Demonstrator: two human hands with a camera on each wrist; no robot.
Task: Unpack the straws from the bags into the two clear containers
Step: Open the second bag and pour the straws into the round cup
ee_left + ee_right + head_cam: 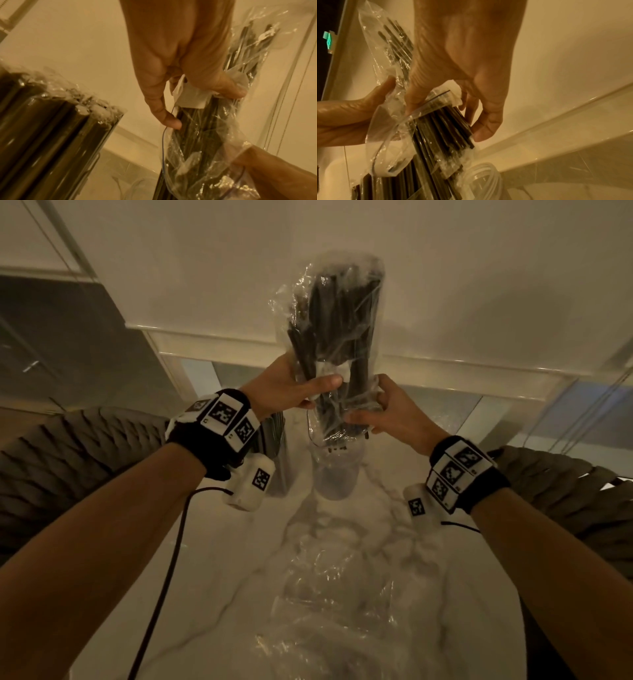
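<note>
Above the container (334,477) — straws (337,337) upright, mouth-down.

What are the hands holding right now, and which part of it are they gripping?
Both hold a clear bag of dark straws, upright over a clear container. The left hand grips its lower middle, near a white label; the right hand grips the open bottom end.

The left hand (286,386) hides its fingers behind the bag (337,316); only the thumb shows across the front. The bag's crinkled plastic blurs the straws (334,302) inside, so they cannot be counted. Below both hands, the clear container (334,479) is faint and its rim is covered by the bag's open end. To the left of the left hand, the second container (275,446) is mostly hidden behind the wrist. In the left wrist view, the right hand (278,174) is cut off by the picture's edge.
</note>
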